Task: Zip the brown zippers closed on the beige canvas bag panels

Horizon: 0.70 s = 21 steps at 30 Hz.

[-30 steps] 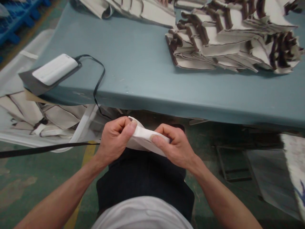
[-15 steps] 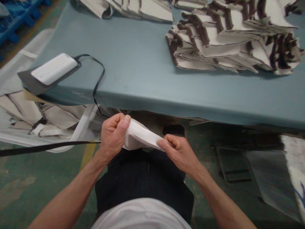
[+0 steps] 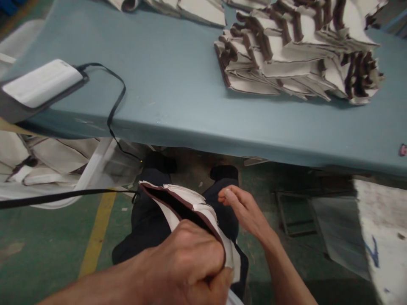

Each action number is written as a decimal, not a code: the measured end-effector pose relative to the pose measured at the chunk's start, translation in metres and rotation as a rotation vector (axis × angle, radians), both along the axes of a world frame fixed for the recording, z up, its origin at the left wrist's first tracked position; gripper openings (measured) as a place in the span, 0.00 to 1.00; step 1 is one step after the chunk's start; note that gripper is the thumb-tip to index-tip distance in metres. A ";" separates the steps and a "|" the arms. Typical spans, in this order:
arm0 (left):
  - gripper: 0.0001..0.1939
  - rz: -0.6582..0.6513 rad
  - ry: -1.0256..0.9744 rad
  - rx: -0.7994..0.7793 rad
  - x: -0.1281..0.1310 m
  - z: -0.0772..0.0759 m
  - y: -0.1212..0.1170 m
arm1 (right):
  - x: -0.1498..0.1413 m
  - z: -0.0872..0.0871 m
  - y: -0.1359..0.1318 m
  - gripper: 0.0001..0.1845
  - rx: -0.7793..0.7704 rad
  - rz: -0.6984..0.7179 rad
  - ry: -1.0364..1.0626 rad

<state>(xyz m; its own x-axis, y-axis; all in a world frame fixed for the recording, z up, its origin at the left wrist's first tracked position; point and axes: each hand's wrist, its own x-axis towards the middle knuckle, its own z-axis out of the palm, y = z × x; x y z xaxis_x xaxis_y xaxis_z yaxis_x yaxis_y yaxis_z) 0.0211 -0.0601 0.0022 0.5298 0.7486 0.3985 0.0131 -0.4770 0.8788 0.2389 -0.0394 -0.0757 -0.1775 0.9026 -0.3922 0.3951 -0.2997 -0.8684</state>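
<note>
My left hand [image 3: 197,254] is closed in a fist near the bottom centre, gripping a white sewn fabric piece [image 3: 186,192] with dark brown edging. The piece hangs over my lap, its brown-edged opening gaping upward, dark inside. My fist hides the piece's near part. To the right of it, my right hand [image 3: 240,207] hovers with loosely bent fingers, holding nothing that I can see and apart from the fabric.
Layered white pieces with brown edges [image 3: 286,63] are piled on the blue-covered table [image 3: 165,84]. A white power bank [image 3: 43,82] lies at its left, a black cable [image 3: 117,101] running off it. Below stands a white bin [image 3: 92,165] of fabric pieces.
My left hand has moved down and nearer, turning the fabric piece so its brown-edged opening shows. The right hand has let go of it. The view has shifted slightly right.
</note>
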 end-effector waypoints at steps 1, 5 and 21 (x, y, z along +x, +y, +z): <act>0.19 -0.017 -0.007 0.013 0.004 -0.003 -0.003 | -0.007 -0.005 0.002 0.29 -0.012 0.037 0.015; 0.24 -0.133 0.094 0.140 0.014 -0.014 -0.015 | -0.027 -0.028 0.017 0.29 -0.021 0.097 0.059; 0.24 -0.151 -0.076 0.181 0.027 -0.014 -0.015 | -0.046 -0.015 0.030 0.38 -0.082 0.307 0.327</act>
<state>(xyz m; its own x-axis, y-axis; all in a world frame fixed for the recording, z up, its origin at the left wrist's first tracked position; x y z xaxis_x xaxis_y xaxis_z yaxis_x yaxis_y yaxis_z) 0.0483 -0.0747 -0.0123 0.5940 0.5758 0.5618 -0.1332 -0.6183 0.7746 0.1928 -0.0097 -0.0903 -0.5585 0.7569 -0.3394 0.1859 -0.2846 -0.9405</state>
